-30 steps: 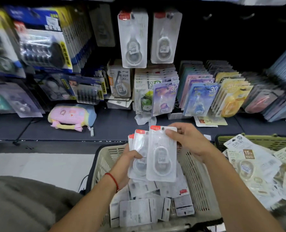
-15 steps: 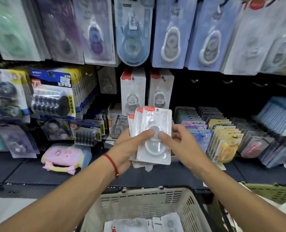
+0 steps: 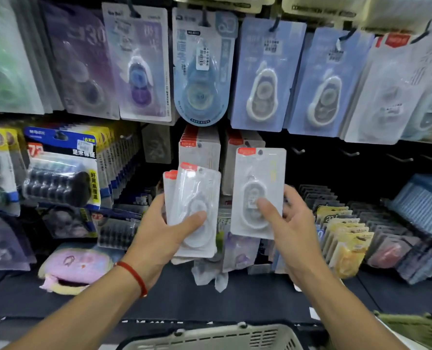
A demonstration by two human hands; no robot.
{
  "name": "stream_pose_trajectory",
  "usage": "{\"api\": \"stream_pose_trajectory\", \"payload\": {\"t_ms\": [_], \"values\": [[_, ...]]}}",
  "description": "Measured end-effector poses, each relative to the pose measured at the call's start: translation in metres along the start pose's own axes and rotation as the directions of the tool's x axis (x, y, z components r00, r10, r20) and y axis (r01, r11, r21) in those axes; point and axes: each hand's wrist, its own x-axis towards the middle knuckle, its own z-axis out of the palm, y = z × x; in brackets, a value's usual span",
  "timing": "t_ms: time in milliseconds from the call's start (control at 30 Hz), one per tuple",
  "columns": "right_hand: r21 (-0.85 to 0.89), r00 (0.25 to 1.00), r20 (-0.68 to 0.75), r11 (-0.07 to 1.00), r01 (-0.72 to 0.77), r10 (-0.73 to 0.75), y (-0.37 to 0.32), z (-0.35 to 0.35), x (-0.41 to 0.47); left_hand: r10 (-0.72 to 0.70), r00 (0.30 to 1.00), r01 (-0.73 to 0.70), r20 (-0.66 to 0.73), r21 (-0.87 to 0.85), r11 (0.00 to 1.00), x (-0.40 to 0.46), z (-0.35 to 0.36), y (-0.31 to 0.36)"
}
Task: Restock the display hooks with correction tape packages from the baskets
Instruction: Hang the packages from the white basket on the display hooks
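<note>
The right hand (image 3: 289, 231) pinches a single correction tape package (image 3: 259, 193), its grip clamped with the thumb across the clear blister on the front and the fingers behind the card's right edge. The package stands upright, red tab at the top, raised in front of the two hanging rows of matching packages (image 3: 202, 150) with red tabs on the dark display wall. The left hand (image 3: 159, 236) holds a small stack of packages (image 3: 194, 210), its grip clamped with the thumb pressed over the front blister and the fingers curled round the left side and back. The stack leans slightly to the right and sits just beside the single package, a narrow gap between them. A red string bracelet (image 3: 135, 276) circles the left wrist.

To the right of the hanging rows, several bare hooks (image 3: 348, 153) stick out from the dark backing. Above, a row of larger blue and purple blister packs (image 3: 268, 77) hangs side by side. To the left hang blue and yellow refill packs (image 3: 61, 168). Lower right, on the shelf (image 3: 235, 301), stand rows of yellow and grey packages (image 3: 346, 233). A pink and yellow pouch (image 3: 73, 270) lies on the shelf at the lower left. Along the bottom edge shows the rim of a pale basket (image 3: 210, 337), with a green basket (image 3: 417, 327) at the right corner.
</note>
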Motion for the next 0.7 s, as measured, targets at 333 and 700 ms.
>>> {"api": "stream_pose_trajectory", "payload": {"t_ms": [333, 700], "values": [[0.009, 0.996, -0.089, 1.0, -0.005, 0.006, 0.01, 0.012, 0.022, 0.053, 0.998, -0.053, -0.041, -0.004, 0.999, 0.002, -0.01, -0.003], [-0.283, 0.986, -0.14, 0.951, -0.124, 0.086, 0.024, 0.008, 0.03, 0.053, 0.998, -0.052, -0.03, 0.021, 0.998, -0.003, -0.006, -0.001]]}}
